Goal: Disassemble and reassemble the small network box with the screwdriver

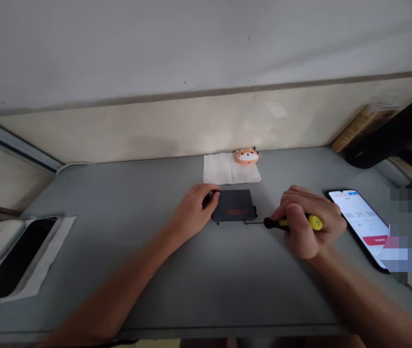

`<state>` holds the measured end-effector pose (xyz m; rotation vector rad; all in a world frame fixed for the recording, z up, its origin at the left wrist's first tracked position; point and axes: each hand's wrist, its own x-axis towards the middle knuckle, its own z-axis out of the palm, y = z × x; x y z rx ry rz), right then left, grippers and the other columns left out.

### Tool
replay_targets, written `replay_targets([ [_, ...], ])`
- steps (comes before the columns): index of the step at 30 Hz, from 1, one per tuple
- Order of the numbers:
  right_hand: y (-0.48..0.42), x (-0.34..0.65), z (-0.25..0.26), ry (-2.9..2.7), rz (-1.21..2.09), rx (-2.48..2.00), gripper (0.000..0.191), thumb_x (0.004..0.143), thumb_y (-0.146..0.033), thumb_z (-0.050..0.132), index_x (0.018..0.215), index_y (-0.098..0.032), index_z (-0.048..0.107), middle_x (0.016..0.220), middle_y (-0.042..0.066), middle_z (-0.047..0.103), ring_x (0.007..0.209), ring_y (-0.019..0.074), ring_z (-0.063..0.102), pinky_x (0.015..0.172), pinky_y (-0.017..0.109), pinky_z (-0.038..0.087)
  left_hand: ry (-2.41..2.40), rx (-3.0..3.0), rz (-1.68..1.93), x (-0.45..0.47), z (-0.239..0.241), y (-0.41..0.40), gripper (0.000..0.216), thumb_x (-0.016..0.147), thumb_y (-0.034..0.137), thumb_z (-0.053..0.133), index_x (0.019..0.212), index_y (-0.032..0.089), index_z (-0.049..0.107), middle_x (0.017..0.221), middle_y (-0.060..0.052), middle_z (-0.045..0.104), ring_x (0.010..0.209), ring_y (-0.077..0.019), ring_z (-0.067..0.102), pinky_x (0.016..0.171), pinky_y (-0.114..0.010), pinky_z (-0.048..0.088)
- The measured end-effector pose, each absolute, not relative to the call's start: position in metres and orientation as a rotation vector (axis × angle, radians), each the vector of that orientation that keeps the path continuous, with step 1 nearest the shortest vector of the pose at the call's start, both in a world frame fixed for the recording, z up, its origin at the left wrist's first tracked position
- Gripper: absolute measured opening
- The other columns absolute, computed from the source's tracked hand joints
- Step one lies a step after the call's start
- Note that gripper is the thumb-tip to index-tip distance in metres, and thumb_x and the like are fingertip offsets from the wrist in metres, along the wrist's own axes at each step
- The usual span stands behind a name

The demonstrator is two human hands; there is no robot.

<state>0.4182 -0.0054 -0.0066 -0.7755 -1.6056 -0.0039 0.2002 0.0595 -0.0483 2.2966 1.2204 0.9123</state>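
A flat, dark grey box (235, 202) with a reddish mark on top lies on the grey desk. My left hand (195, 210) grips its left end, thumb at the near side and fingers at the far corner. In my right hand (309, 222) is a screwdriver (284, 224) with a yellow and black handle, held level. Its thin shaft points left, and the tip is at a small dark bit by the box's near edge, towards the right corner. I cannot tell whether they touch. Another small dark bit sits under the near left corner.
Behind the box, an orange and white animal-faced case (246, 155) rests on a white napkin (218, 169). A lit phone (360, 222) lies right of my right hand. At far left lies a dark-screened phone (19, 258). A black cylinder (390, 128) leans in at back right.
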Motion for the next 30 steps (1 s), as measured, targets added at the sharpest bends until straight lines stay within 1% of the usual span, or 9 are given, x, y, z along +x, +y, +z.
replay_targets([
  [4, -0.006, 0.406, -0.014, -1.632, 0.048, -0.805, 0.031, 0.091, -0.009, 0.048, 0.063, -0.021, 0.056, 0.049, -0.003, 0.053, 0.045, 0.0108, 0.045, 0.050, 0.029, 0.037, 1.206, 2.354, 0.943, 0.201, -0.049, 0.059, 0.015, 0.099, 0.018, 0.052, 0.105, 0.023, 0.065, 0.095, -0.002, 0.070, 0.085, -0.0172, 0.066, 0.083, -0.031, 0.056],
  [8, -0.009, 0.396, -0.016, -1.690, 0.109, -0.810, 0.028, 0.092, -0.011, 0.050, 0.068, -0.021, 0.061, 0.053, -0.002, 0.061, 0.048, 0.0120, 0.053, 0.051, 0.028, 0.042, 1.179, 2.394, 0.986, 0.200, -0.046, 0.059, 0.010, 0.099, 0.018, 0.051, 0.094, 0.022, 0.058, 0.086, 0.000, 0.064, 0.078, -0.0163, 0.062, 0.079, -0.030, 0.055],
  [12, -0.011, 0.394, -0.017, -1.651, 0.171, -0.817, 0.030, 0.093, -0.013, 0.050, 0.068, -0.020, 0.064, 0.056, -0.001, 0.065, 0.049, 0.0117, 0.056, 0.051, 0.026, 0.045, 1.058, 2.526, 1.054, 0.196, -0.038, 0.062, 0.018, 0.104, 0.021, 0.041, 0.090, 0.022, 0.052, 0.090, -0.003, 0.062, 0.085, -0.0184, 0.061, 0.083, -0.033, 0.054],
  [15, -0.010, 0.397, -0.017, -1.497, 0.261, -0.943, 0.036, 0.096, -0.020, 0.050, 0.064, -0.021, 0.066, 0.055, -0.001, 0.064, 0.049, 0.0113, 0.056, 0.050, 0.026, 0.044, 0.971, 2.585, 1.077, 0.191, -0.029, 0.061, 0.023, 0.106, 0.022, 0.037, 0.087, 0.022, 0.051, 0.089, -0.004, 0.061, 0.087, -0.0194, 0.060, 0.083, -0.033, 0.053],
  [17, -0.007, 0.400, -0.015, -1.352, 0.319, -1.054, 0.041, 0.096, -0.026, 0.050, 0.059, -0.021, 0.065, 0.053, -0.001, 0.062, 0.048, 0.0111, 0.055, 0.048, 0.026, 0.042, 0.865, 2.594, 1.037, 0.188, -0.022, 0.058, 0.022, 0.105, 0.024, 0.041, 0.088, 0.022, 0.054, 0.088, -0.004, 0.063, 0.084, -0.0188, 0.061, 0.081, -0.033, 0.052],
  [19, -0.004, 0.402, -0.011, -1.191, 0.381, -1.130, 0.043, 0.093, -0.032, 0.050, 0.055, -0.021, 0.064, 0.050, -0.001, 0.059, 0.045, 0.0107, 0.051, 0.044, 0.025, 0.039, 0.744, 2.605, 0.965, 0.188, -0.019, 0.054, 0.016, 0.103, 0.030, 0.050, 0.095, 0.021, 0.059, 0.090, -0.003, 0.065, 0.083, -0.0186, 0.063, 0.080, -0.032, 0.053],
  [22, 0.001, 0.405, -0.005, -0.997, 0.464, -1.204, 0.041, 0.088, -0.038, 0.051, 0.051, -0.021, 0.062, 0.046, -0.001, 0.054, 0.041, 0.0104, 0.048, 0.040, 0.024, 0.035, 0.669, 2.643, 0.919, 0.192, -0.022, 0.050, 0.018, 0.100, 0.037, 0.061, 0.104, 0.020, 0.064, 0.095, -0.004, 0.069, 0.086, -0.0195, 0.066, 0.080, -0.033, 0.053],
  [25, 0.004, 0.406, -0.002, -0.934, 0.499, -1.263, 0.040, 0.084, -0.042, 0.053, 0.051, -0.021, 0.063, 0.046, -0.001, 0.053, 0.042, 0.0106, 0.049, 0.041, 0.024, 0.037, 0.648, 2.640, 0.991, 0.196, -0.032, 0.051, 0.015, 0.103, 0.032, 0.059, 0.099, 0.020, 0.067, 0.090, -0.004, 0.070, 0.082, -0.0178, 0.067, 0.076, -0.030, 0.054],
  [30, 0.006, 0.409, -0.005, -0.923, 0.519, -1.269, 0.042, 0.086, -0.045, 0.053, 0.054, -0.020, 0.065, 0.047, 0.000, 0.054, 0.042, 0.0106, 0.050, 0.042, 0.025, 0.040, 0.591, 2.590, 1.088, 0.198, -0.041, 0.058, 0.025, 0.106, 0.031, 0.054, 0.092, 0.019, 0.070, 0.082, -0.003, 0.068, 0.072, -0.0146, 0.064, 0.069, -0.027, 0.053],
])
